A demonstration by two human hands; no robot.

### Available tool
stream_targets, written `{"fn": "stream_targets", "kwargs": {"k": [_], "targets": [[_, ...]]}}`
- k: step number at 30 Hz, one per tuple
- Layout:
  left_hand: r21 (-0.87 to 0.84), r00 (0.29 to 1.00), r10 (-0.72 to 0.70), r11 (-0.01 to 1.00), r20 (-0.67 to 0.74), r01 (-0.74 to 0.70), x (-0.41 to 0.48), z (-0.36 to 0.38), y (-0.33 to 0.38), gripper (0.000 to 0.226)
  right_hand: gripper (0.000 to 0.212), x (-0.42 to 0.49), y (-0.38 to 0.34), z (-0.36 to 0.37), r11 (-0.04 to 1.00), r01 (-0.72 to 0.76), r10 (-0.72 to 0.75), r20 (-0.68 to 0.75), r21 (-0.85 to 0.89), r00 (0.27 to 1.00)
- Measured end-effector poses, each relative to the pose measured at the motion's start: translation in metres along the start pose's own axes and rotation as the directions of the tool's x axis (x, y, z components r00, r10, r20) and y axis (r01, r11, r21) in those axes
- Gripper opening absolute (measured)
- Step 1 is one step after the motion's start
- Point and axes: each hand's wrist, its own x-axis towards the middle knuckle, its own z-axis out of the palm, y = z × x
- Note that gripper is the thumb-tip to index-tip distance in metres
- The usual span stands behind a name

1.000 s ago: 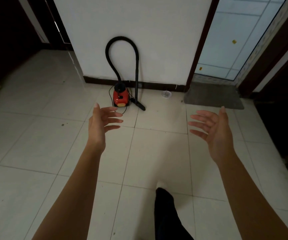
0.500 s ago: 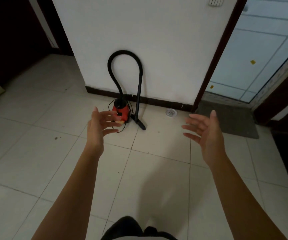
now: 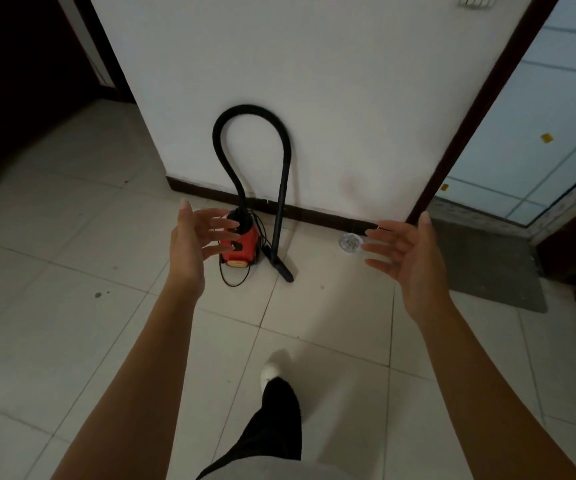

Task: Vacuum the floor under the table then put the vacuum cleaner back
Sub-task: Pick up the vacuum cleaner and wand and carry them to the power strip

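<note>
A small red vacuum cleaner (image 3: 245, 249) stands on the tiled floor against the white wall. Its black hose (image 3: 250, 114) loops up the wall and comes down as a black tube (image 3: 281, 209) ending in a nozzle on the floor. A thin black cord lies beside the body. My left hand (image 3: 194, 242) is held out in front of the vacuum's left side, fingers spread, holding nothing. Off to the right, my right hand (image 3: 406, 258) is also spread and empty, well apart from the tube. No table is in view.
A round floor drain (image 3: 349, 242) sits by the dark skirting board. A grey mat (image 3: 490, 268) lies at the doorway on the right, with a dark door frame (image 3: 476, 112). A dark opening is at the left. My leg and white shoe (image 3: 272, 372) step forward.
I have walked closer to the vacuum cleaner, which now looks larger. Both hands stay raised and spread. My foot has come forward into view.
</note>
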Motion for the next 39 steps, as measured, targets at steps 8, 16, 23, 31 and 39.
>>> {"fn": "stream_targets", "kwargs": {"k": [8, 16, 23, 31, 39], "targets": [[0.000, 0.999, -0.012, 1.000, -0.031, 0.012, 0.141, 0.019, 0.012, 0.063, 0.056, 0.137, -0.015, 0.062, 0.999, -0.022, 0.024, 0.045, -0.027, 0.999], [-0.014, 0.989, -0.047, 0.999, -0.143, 0.045, 0.213, 0.005, 0.014, 0.062, 0.054, 0.227, -0.014, 0.120, 0.994, -0.103, 0.107, 0.132, -0.035, 0.985], [-0.011, 0.957, -0.063, 0.998, -0.282, 0.062, 0.229, -0.010, 0.004, 0.061, 0.056, 0.279, -0.002, 0.154, 0.981, -0.109, 0.149, 0.256, -0.163, 0.955], [-0.019, 0.920, -0.117, 0.993, -0.373, 0.118, 0.256, 0.017, -0.013, 0.062, 0.056, 0.340, 0.006, 0.157, 0.959, -0.137, 0.227, 0.379, -0.249, 0.897], [-0.003, 0.918, -0.145, 0.988, -0.368, 0.155, 0.304, 0.043, -0.062, 0.061, 0.049, 0.397, 0.041, 0.151, 0.952, -0.159, 0.254, 0.389, -0.261, 0.885]]}}
